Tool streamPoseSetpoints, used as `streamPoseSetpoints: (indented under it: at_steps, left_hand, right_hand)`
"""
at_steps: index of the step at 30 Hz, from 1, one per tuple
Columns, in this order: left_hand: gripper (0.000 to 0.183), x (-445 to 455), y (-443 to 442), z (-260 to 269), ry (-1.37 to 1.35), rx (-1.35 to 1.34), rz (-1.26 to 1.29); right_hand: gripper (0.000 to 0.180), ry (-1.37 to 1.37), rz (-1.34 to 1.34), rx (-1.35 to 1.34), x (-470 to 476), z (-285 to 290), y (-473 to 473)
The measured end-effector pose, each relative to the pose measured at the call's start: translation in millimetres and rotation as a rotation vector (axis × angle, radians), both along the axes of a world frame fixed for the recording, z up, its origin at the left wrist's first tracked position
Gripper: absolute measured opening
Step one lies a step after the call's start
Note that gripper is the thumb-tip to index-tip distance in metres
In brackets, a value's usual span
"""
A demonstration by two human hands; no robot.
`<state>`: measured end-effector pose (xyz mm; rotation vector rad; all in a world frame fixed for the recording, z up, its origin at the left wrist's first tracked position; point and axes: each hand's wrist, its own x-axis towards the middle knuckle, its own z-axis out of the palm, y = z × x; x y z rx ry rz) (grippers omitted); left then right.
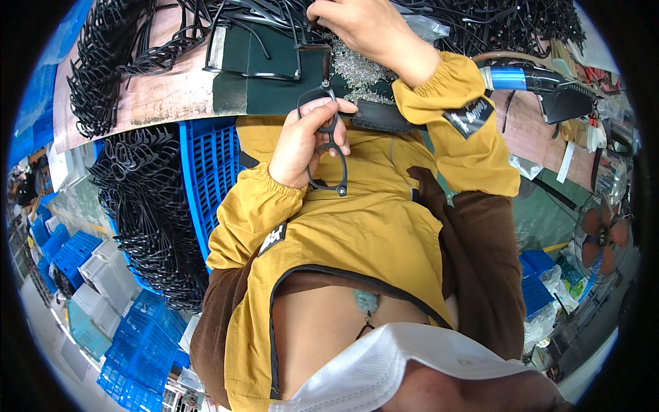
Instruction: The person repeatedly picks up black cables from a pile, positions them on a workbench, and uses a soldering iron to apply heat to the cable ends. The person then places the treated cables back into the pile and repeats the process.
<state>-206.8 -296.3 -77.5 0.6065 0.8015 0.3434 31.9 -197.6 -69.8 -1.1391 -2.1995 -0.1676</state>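
Observation:
My left hand (312, 139) holds a black eyeglass frame (344, 172) in front of the mustard-yellow apron, its rims hanging down past the fingers. A black temple (325, 67) stands at the frame's upper end. Farther forward, my right hand (365, 33) reaches over the workbench with its fingers bent beside black eyeglass parts; the fingertips are at the picture's top edge, so whether they pinch something is hidden. Below that wrist lies a heap of tiny silvery screws or pins (355, 64) on a dark green mat (278, 95). Another black eyeglass frame (252, 76) rests on the mat's left part.
Black frames (103, 67) are piled on the bench at left, and black temples (504, 23) at upper right. A blue-and-black cylindrical tool (507, 79) lies at right. More frames (149, 216) fill a container beside a blue crate (188, 170). A fan (602, 234) stands at far right.

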Motion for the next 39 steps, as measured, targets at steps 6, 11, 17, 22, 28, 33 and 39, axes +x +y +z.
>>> streamPoseSetpoints:
  at_steps: [6,11,17,22,28,33,39]
  left_hand:
    - [0.025,0.8,6.0,0.5,-0.119,-0.011,0.153]
    - [0.022,32.1,-6.7,-12.5,-0.176,0.298,0.430]
    - [0.036,39.6,-37.4,-37.4,-0.233,0.852,0.397]
    - [0.037,20.7,-53.1,-54.5,-0.095,0.933,0.244]
    - [0.048,28.0,-62.3,-66.8,-0.130,1.062,0.263]
    - [0.049,26.4,-61.0,-68.6,-0.129,1.099,0.270]
    - [0.046,29.7,-63.1,-67.2,-0.072,1.192,0.289]
  right_hand:
    - [0.011,0.598,-0.120,0.177,-18.7,56.1,-108.2]
    - [0.006,0.883,-0.439,-0.028,-21.4,-1.4,-204.3]
    - [0.009,1.332,-0.527,-0.444,-28.1,-36.9,-210.4]
    - [0.011,1.329,-0.570,-0.415,-34.9,-36.5,-198.3]
    - [0.012,1.283,-0.562,-0.364,-39.7,-50.2,-203.5]
    - [0.013,1.381,-0.566,-0.301,-44.8,-47.0,-204.8]
    - [0.007,1.287,-0.615,-0.343,-42.4,-48.9,-207.5]
